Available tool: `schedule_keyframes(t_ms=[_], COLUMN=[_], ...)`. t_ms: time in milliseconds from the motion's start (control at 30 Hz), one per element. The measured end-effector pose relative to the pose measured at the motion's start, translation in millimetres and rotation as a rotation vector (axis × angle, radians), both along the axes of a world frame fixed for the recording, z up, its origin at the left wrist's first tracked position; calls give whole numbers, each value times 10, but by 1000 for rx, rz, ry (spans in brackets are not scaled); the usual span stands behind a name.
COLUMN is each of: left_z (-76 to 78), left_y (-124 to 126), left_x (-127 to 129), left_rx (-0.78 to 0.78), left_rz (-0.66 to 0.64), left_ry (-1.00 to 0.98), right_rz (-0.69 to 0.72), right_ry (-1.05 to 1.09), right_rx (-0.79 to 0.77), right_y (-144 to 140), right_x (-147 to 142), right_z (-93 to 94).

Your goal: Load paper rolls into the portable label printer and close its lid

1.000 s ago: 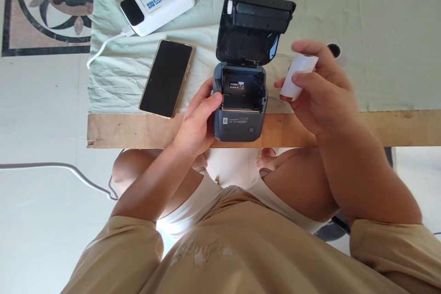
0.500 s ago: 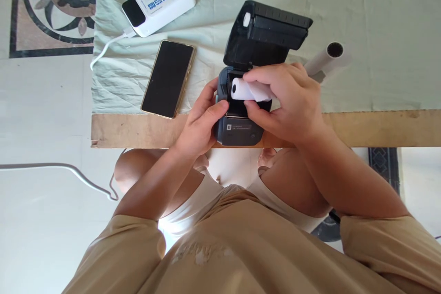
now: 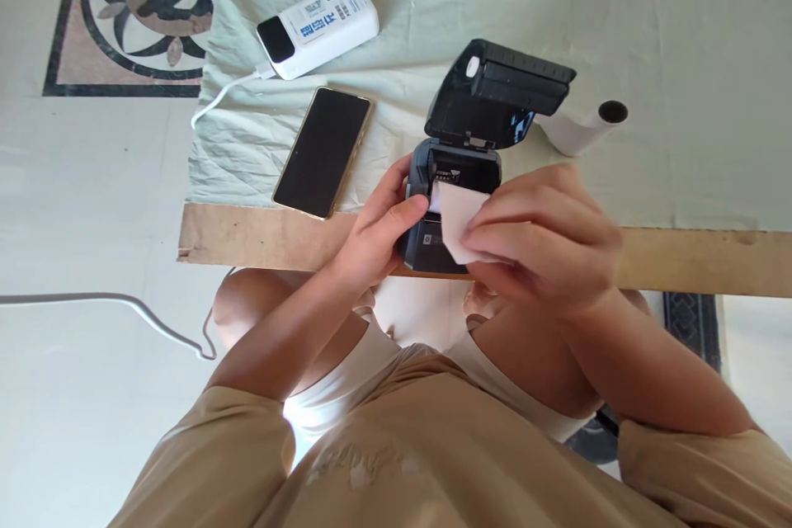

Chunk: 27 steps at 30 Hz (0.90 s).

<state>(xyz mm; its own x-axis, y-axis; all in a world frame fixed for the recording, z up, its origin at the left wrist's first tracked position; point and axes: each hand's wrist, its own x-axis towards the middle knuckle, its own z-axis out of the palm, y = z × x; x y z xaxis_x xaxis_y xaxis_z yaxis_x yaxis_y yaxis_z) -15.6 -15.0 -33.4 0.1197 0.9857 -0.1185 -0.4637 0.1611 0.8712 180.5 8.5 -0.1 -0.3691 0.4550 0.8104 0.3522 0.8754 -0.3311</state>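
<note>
Left hand (image 3: 371, 235): wraps the left side of the printer (image 3: 454, 206), thumb pressed on its top edge, fingers clenched on the body to steady it.
Right hand (image 3: 544, 235): fingers pinch the loose end of the paper (image 3: 456, 219), drawn out over the printer's front.
Printer: stands at the near edge of the bench (image 3: 247, 235), lid (image 3: 501, 95) swung up and back (the roll itself is hidden in the bay).
Doing it well: likely best to keep the strip square to the slot and taut, past the front lip, with the body braced.
Count: one printer, one phone (image 3: 322, 153), one power bank (image 3: 318, 26) with a white cable, one spare roll (image 3: 585, 128) lying behind the lid, one cloth (image 3: 681, 33).
</note>
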Motion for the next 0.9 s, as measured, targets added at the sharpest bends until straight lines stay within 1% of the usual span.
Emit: schedule_keyframes(t_ms=[67,133,167,233,300,400,467,533,667,733,800,900], left_z=[-74,-143,-166,-179,-152,-85,-61,-75,-179,-231,-270,-317], left_y=[11,21,24,22,11,-15,-32,-40,-20,0,22,49], left_x=[-38,-73,-84,-94,-90,-85,-92,-105,-140,-159,-171,-172], left_rx=[60,108,80,57,39,17,8,10,95,132,135,109], left_rz=[-36,-35,-39,-46,-54,-64,-91,-111,-86,-113,-146,-152], left_ry=[3,35,64,91,99,135,170,194,180,148,120,106], right_rz=[22,32,48,73,14,-134,-135,-81,8,32,38,51], right_ry=[-48,-113,-113,-59,48,203,286,336,291,249,196,90], right_rx=[-17,-59,-70,-78,-113,-282,-425,-491,-502,-501,-501,-495], right_y=[-44,-52,-41,12,99,257,345,393,374,346,329,325], right_x=[-31,-36,-24,28,104,211,248,251,212,206,219,260], right_z=[-48,-81,-85,-71,-54,-79,-124,-160,-167,-165,-174,-193])
